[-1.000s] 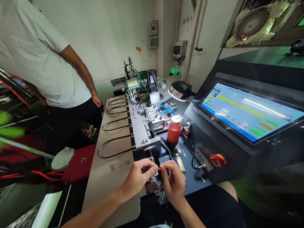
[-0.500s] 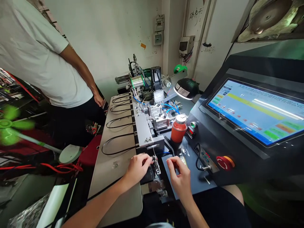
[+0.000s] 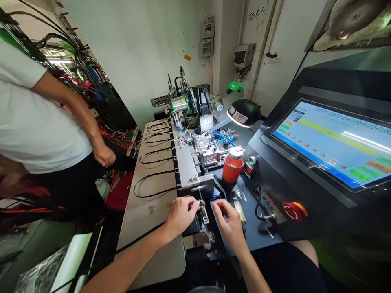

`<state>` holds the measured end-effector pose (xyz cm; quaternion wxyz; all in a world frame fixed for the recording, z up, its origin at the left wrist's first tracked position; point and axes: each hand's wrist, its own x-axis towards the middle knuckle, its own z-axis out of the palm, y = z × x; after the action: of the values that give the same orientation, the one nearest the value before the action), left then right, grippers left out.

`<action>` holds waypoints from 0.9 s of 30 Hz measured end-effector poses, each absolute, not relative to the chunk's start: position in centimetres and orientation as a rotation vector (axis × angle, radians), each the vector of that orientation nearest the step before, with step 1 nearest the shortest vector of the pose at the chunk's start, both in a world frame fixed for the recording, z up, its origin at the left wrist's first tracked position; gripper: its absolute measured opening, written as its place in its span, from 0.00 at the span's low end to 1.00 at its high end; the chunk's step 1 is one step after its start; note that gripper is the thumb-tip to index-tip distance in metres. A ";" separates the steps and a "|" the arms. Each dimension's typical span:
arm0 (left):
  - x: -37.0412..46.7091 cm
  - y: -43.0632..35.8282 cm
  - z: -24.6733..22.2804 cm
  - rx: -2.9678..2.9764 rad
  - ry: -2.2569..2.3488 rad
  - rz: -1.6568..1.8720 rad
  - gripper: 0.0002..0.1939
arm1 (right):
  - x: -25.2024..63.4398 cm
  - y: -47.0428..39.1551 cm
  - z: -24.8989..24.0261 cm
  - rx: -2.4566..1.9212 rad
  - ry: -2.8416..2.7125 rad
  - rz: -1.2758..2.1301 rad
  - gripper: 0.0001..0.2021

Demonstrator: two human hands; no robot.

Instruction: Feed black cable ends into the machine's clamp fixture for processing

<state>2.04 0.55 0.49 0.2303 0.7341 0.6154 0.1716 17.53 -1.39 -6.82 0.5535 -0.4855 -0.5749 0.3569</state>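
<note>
With the small metal fixture (image 3: 204, 212) as the clock's centre, the left hand (image 3: 180, 216) is at nine o'clock, its fingertips against the fixture. Thumb and forefinger are bent closely together, but whether they pinch something I cannot tell. At about four o'clock the right hand (image 3: 229, 224) is apart from the fixture, fingers curled toward the thumb; its tips seem near each other, and what is between them I also cannot tell. Behind this hand, at three, lies a yellowish packet (image 3: 240, 209). A metal block (image 3: 207, 184) closes the way directly at twelve. Loops of black cable (image 3: 152, 196) rest at ten on the beige table (image 3: 131, 232). At one stands the red jar (image 3: 232, 170); farther, in the same direction, is a lit lamp (image 3: 246, 113). The screen (image 3: 332, 142) is at two. Another person (image 3: 45, 134) stands at ten.
</note>
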 end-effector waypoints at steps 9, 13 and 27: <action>2.4 1.0 0.4 2.115 1.723 0.386 0.14 | 15.8 1.1 -7.3 -0.996 -1.426 1.094 0.17; 2.1 0.6 0.2 2.265 1.737 0.379 0.13 | 15.3 1.3 -7.6 -0.930 -1.350 1.124 0.18; 1.3 -0.2 0.1 3.102 1.344 0.228 0.13 | 15.2 1.1 -8.8 -0.946 -1.306 1.128 0.18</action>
<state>1.34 -0.17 0.08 -0.1232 0.9085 0.3936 0.0669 15.18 1.13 -8.77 0.5539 -0.4002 -0.5525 0.4773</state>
